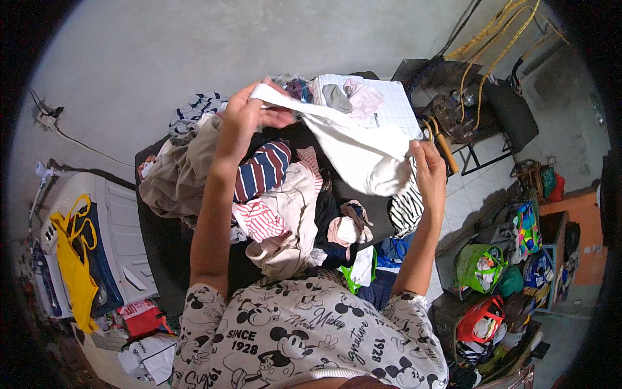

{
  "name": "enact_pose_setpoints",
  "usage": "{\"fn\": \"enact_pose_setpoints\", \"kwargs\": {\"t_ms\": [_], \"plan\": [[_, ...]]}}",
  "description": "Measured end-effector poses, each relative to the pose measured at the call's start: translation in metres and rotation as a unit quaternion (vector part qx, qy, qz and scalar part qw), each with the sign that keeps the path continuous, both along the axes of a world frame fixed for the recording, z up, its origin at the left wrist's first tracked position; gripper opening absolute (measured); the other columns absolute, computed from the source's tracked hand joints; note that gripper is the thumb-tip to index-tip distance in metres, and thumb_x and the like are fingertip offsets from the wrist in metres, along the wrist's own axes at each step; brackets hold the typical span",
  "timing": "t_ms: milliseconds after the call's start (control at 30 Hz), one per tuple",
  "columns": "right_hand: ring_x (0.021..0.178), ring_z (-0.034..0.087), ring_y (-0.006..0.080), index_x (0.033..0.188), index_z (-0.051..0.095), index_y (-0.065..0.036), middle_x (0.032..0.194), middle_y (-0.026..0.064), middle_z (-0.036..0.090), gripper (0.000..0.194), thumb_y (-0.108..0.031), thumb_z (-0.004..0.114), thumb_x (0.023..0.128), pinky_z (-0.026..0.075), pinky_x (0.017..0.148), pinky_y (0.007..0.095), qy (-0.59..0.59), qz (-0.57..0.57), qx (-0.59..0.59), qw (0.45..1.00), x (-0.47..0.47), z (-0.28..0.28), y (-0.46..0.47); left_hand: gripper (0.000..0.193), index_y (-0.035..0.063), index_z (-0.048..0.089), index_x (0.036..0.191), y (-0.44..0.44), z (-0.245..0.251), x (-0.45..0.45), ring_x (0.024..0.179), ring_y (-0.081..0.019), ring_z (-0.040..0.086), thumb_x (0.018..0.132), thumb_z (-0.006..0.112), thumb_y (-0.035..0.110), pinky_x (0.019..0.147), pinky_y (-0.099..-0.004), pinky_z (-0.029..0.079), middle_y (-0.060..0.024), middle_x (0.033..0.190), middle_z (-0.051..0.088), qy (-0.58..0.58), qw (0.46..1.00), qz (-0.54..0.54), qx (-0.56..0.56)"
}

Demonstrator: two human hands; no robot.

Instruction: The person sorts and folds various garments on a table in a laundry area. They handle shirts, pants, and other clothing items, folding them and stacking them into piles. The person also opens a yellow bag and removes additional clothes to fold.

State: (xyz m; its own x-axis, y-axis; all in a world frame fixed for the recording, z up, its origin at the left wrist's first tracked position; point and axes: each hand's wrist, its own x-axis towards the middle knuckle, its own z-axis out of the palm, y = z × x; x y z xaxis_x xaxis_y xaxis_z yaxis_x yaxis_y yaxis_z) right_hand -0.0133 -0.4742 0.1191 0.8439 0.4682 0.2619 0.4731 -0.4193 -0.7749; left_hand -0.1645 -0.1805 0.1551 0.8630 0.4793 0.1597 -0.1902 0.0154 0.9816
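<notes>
A white cloth garment [354, 150] is stretched between my two hands above a dark table. My left hand [255, 108] grips its narrow upper end, near a heap of clothes. My right hand [427, 160] pinches its other end, above a black-and-white striped cloth [409, 209]. Beneath and around lie a grey-brown garment [180, 175], a navy, maroon and white striped cloth [262, 170], a beige garment [291, 209], a red-and-white patterned cloth [260, 221] and a small bundle with pink and white fabric [346, 229].
An open notebook [398, 104] with small grey and pink cloths lies at the table's back. A white washing machine [124, 233] with a yellow bag [75, 262] stands left. Green [481, 267] and red bags [481, 318] of clothes stand right, below hanging yellow cables [478, 44].
</notes>
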Motion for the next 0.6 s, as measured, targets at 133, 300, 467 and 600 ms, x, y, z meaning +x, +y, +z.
{"fn": "enact_pose_setpoints", "kwargs": {"t_ms": [133, 300, 467, 600], "plan": [[0.082, 0.053, 0.0181, 0.103, 0.058, 0.001, 0.096, 0.0105, 0.055, 0.033, -0.023, 0.064, 0.081, 0.044, 0.076, 0.0285, 0.008, 0.09, 0.139, 0.986, -0.02, 0.005, 0.027, 0.033, 0.0, 0.056, 0.109, -0.041, 0.036, -0.004, 0.093, -0.0157, 0.061, 0.097, 0.033, 0.021, 0.08, -0.0256, 0.049, -0.0128, 0.106, 0.059, -0.103, 0.978, -0.13, 0.125], [0.094, 0.058, 0.0279, 0.11, 0.055, 0.001, 0.1, 0.0142, 0.06, 0.037, -0.012, 0.062, 0.076, 0.045, 0.082, 0.0346, -0.032, 0.278, 0.012, 0.96, -0.055, 0.005, 0.077, 0.037, 0.0041, 0.047, 0.124, -0.076, 0.045, -0.009, 0.115, -0.0183, 0.047, 0.086, 0.047, 0.005, 0.098, -0.0317, 0.036, -0.0093, 0.123, 0.051, -0.19, 0.927, -0.237, 0.221], [0.089, 0.057, 0.0137, 0.107, 0.058, 0.003, 0.098, 0.0068, 0.063, 0.031, -0.008, 0.061, 0.078, 0.046, 0.077, 0.0269, 0.192, 0.253, 0.274, 0.908, -0.059, 0.041, 0.078, 0.111, 0.0087, 0.002, 0.142, -0.077, 0.024, -0.015, 0.132, -0.0243, 0.024, 0.062, 0.079, 0.007, 0.107, -0.0379, 0.024, -0.0143, 0.145, 0.013, -0.192, 0.947, -0.067, 0.249], [0.093, 0.058, 0.0135, 0.117, 0.051, 0.0, 0.102, 0.008, 0.061, 0.04, -0.011, 0.065, 0.081, 0.047, 0.081, 0.0252, 0.26, 0.421, 0.242, 0.834, -0.064, 0.074, 0.075, 0.086, 0.0008, 0.025, 0.136, -0.064, -0.005, -0.036, 0.121, -0.0208, 0.039, 0.07, 0.076, 0.02, 0.102, -0.0346, 0.032, -0.0159, 0.132, 0.038, -0.013, 0.993, -0.106, 0.042]]}}
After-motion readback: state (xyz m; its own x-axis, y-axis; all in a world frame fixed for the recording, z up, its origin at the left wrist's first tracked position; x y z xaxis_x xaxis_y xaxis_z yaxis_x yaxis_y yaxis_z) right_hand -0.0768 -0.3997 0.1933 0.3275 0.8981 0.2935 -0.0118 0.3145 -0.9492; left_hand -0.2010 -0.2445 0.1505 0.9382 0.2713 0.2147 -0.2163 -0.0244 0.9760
